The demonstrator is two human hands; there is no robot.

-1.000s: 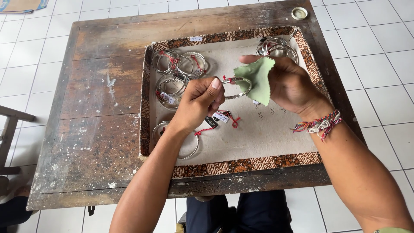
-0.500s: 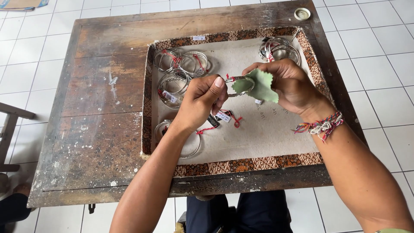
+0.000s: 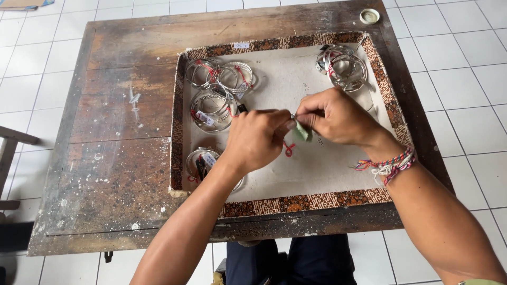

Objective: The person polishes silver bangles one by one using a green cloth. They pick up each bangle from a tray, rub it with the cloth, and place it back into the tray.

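Over the middle of the tray (image 3: 285, 203), the left hand (image 3: 257, 140) pinches a small silver piece and the right hand (image 3: 338, 116) squeezes a green cloth (image 3: 302, 132) against it. Silver bangles (image 3: 214, 103) lie left of both hands.

Inside the tray (image 3: 285, 203), bare lining lies open near and right of the two hands. Clusters of bangles (image 3: 219, 92) crowd the far left, more bangles (image 3: 343, 66) fill the far right corner. The wooden table (image 3: 116, 137) spreads bare left.

we see a worn, paint-flecked wooden table (image 3: 116, 158), shiny metal bangles (image 3: 214, 105), a soft green cloth (image 3: 302, 132), a matt paper-lined tray (image 3: 317, 169), glossy floor tiles (image 3: 465, 79)
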